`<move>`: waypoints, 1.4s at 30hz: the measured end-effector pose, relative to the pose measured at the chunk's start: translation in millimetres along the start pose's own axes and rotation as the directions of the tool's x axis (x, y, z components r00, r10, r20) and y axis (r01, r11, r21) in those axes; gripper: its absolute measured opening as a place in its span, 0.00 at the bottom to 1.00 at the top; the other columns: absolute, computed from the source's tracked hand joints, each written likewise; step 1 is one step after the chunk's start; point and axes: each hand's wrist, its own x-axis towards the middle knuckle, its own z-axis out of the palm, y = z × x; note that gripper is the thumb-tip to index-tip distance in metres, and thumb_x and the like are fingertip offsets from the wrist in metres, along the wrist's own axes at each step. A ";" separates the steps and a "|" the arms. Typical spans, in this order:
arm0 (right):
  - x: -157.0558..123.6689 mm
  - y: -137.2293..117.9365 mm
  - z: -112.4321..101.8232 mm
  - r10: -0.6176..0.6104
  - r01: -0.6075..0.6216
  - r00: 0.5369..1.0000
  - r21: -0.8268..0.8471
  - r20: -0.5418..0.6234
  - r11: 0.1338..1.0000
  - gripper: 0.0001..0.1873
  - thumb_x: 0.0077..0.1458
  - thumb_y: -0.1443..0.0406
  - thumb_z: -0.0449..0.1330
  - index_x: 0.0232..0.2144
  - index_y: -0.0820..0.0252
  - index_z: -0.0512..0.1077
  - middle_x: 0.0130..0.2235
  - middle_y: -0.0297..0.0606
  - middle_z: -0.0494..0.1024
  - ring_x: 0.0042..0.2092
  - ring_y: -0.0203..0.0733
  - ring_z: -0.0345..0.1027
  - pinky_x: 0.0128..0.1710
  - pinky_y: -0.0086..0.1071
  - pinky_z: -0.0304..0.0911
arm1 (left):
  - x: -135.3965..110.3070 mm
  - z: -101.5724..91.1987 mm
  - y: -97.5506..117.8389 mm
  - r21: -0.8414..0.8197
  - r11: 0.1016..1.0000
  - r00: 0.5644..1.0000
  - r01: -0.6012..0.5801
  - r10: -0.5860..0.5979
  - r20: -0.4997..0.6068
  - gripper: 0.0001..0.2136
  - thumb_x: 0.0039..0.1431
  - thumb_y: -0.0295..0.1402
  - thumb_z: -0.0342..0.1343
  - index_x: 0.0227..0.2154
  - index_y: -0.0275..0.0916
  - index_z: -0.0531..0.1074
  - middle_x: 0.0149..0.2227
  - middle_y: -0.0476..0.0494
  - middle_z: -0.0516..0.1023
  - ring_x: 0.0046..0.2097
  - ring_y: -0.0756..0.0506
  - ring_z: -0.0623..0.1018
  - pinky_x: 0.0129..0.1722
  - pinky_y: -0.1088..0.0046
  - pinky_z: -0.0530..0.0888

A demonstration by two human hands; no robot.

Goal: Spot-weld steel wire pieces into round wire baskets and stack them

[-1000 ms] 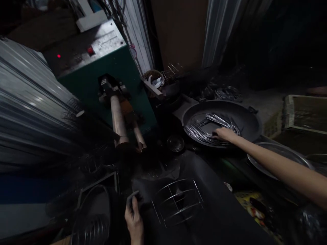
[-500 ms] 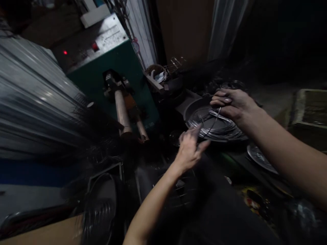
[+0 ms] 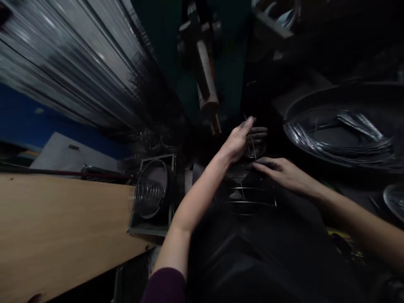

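A thin, straight metal wire (image 3: 253,145) slants between my two hands. My right hand (image 3: 277,170) pinches its lower end between thumb and fingers. Around the upper part, my left hand (image 3: 241,139) has its thumb raised and its fingers stretched out behind the wire; whether it touches the wire I cannot tell. Below the hands, a curved wire frame (image 3: 252,202) with a few bars lies over dark cloth at my lap. Off to the right, a big round dark pan (image 3: 292,134) holds a bundle of curved wires (image 3: 341,149).
Ahead stands a dark green machine (image 3: 232,63) with a protruding rod (image 3: 206,80). Left of my arm, a crate (image 3: 150,229) contains a round pan and wire rings (image 3: 147,193). A wooden board (image 3: 63,227) spans the lower left. Another shallow dish (image 3: 394,202) is at the right edge.
My right hand has come down and left from above the pan, bringing the wire to my left hand. My view has swung left and downward.
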 end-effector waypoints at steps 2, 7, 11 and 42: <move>10.5 -7.5 1.5 0.008 -0.011 0.999 0.090 0.035 0.996 0.26 0.47 0.44 0.61 0.34 0.60 0.77 0.35 0.42 0.78 0.39 0.49 0.72 0.41 0.41 0.69 | -29.1 -28.5 -10.5 0.217 0.971 0.994 -0.098 0.107 -0.033 0.17 0.66 0.42 0.45 0.51 0.39 0.66 0.34 0.45 0.75 0.39 0.47 0.78 0.42 0.66 0.73; 35.3 -22.7 17.9 0.119 -0.123 0.992 0.342 0.033 0.932 0.21 0.45 0.54 0.69 0.36 0.63 0.74 0.26 0.36 0.75 0.24 0.36 0.69 0.26 0.30 0.69 | -135.3 -87.0 -75.4 0.704 0.677 0.973 -0.214 0.213 0.091 0.48 0.39 0.44 0.69 0.63 0.44 0.51 0.56 0.36 0.68 0.58 0.35 0.68 0.58 0.52 0.64; 50.8 -27.3 35.3 0.248 -0.254 0.966 0.383 0.066 0.888 0.10 0.52 0.61 0.64 0.25 0.62 0.72 0.23 0.36 0.74 0.21 0.31 0.64 0.21 0.24 0.63 | -152.5 -90.2 -129.7 0.754 0.614 0.884 -0.235 0.458 -0.097 0.43 0.45 0.36 0.64 0.61 0.41 0.47 0.48 0.38 0.69 0.50 0.39 0.72 0.53 0.53 0.68; 135.9 -97.9 28.8 0.209 -0.170 0.976 0.388 -0.062 0.906 0.18 0.51 0.63 0.66 0.22 0.60 0.59 0.14 0.29 0.62 0.15 0.27 0.52 0.14 0.21 0.46 | -49.6 -131.8 -35.5 0.756 0.363 0.697 -0.544 0.698 0.166 0.41 0.46 0.36 0.63 0.57 0.41 0.41 0.43 0.40 0.71 0.49 0.39 0.74 0.55 0.52 0.67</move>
